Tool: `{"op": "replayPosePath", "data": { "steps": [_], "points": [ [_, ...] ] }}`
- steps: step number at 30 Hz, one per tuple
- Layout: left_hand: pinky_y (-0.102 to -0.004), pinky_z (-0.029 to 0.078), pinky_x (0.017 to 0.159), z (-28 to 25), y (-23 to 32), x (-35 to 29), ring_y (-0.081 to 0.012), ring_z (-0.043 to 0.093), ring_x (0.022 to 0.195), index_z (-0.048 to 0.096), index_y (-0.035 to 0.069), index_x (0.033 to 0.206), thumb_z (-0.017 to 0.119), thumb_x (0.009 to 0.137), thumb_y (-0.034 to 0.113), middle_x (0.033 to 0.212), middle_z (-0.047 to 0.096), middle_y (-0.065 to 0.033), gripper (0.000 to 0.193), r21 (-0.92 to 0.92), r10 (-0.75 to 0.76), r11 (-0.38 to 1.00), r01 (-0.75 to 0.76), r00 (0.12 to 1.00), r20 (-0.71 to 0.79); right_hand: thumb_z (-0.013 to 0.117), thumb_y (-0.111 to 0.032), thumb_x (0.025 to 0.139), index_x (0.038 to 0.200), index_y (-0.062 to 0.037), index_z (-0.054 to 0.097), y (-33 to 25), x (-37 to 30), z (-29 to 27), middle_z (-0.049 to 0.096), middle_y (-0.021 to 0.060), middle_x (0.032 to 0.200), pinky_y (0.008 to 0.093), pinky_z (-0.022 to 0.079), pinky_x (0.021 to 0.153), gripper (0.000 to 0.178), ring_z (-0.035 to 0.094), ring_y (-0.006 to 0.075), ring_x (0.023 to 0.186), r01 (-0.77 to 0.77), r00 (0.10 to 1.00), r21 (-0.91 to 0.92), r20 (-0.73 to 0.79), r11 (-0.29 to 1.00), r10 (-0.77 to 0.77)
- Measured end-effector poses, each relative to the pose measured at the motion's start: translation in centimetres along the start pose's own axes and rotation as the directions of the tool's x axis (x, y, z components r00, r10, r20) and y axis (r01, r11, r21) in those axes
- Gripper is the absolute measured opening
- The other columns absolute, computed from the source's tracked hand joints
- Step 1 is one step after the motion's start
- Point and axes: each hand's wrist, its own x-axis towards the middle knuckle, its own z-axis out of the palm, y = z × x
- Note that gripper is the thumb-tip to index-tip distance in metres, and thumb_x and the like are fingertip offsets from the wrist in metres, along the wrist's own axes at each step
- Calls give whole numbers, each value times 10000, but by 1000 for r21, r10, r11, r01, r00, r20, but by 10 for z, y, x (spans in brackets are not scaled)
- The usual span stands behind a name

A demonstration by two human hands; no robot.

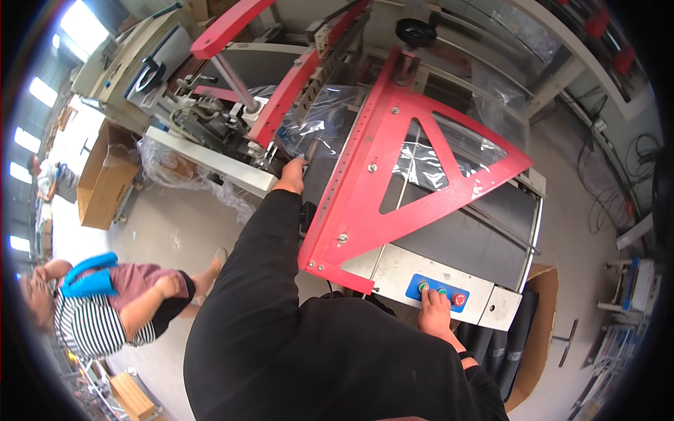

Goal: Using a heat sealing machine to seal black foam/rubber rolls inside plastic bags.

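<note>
A packaging machine with a red triangular frame (393, 175) stands in front of me. My left hand (291, 177) is at its left side, beside clear plastic film (326, 116) and a short metal rod (312, 149). Its fingers look curled, but what they hold is hidden. On the right, my right hand (435, 310) reaches to a blue control panel (413, 286), fingers stretched out, one fingertip at a green button (423, 287). A red button (458, 299) sits just right of that hand. The grey conveyor belt (449, 242) runs beneath the red frame.
A person in a striped top (98, 316) is close on my left. Beyond are a cardboard box (105, 175) and crumpled film (168, 165). Another cardboard box (539, 330) with dark rolls (516, 344) stands by the machine's right end. Cables (600, 189) lie at the right.
</note>
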Motion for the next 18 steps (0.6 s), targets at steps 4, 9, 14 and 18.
{"op": "replayPosePath", "data": {
  "steps": [4,9,14,18],
  "points": [
    [-409,500,643,-16,23,-8,-256,614,748,589,-6,970,584,831,217,896,620,-141,264,-92,-136,983,160,964,226,520,-52,718,1146,4,548,-4,7,-3,531,106,1007,396,404,783,432,493,299,924,34,998,15,47,999,-35],
    [-382,509,669,-43,5,57,-270,629,815,583,-43,1004,552,879,220,918,642,-177,292,133,-48,989,59,995,-89,533,-80,723,1200,6,505,-5,12,-7,520,102,1022,399,392,810,486,487,297,927,102,992,11,79,995,-102],
    [-357,470,747,-18,4,34,-270,600,883,561,-57,1042,545,877,186,1007,616,-186,294,-66,-57,997,47,986,-158,533,-88,734,1210,0,501,-2,8,-5,521,105,1046,405,388,836,485,481,306,965,41,993,11,114,999,-42],
    [-337,411,640,-34,-2,35,-206,511,693,568,-40,887,525,869,105,809,565,-130,152,-306,-80,951,29,984,-156,528,-88,736,1223,-3,494,-1,6,-4,518,110,1076,413,384,858,496,476,314,994,35,990,11,135,999,-36]
  ]
}}
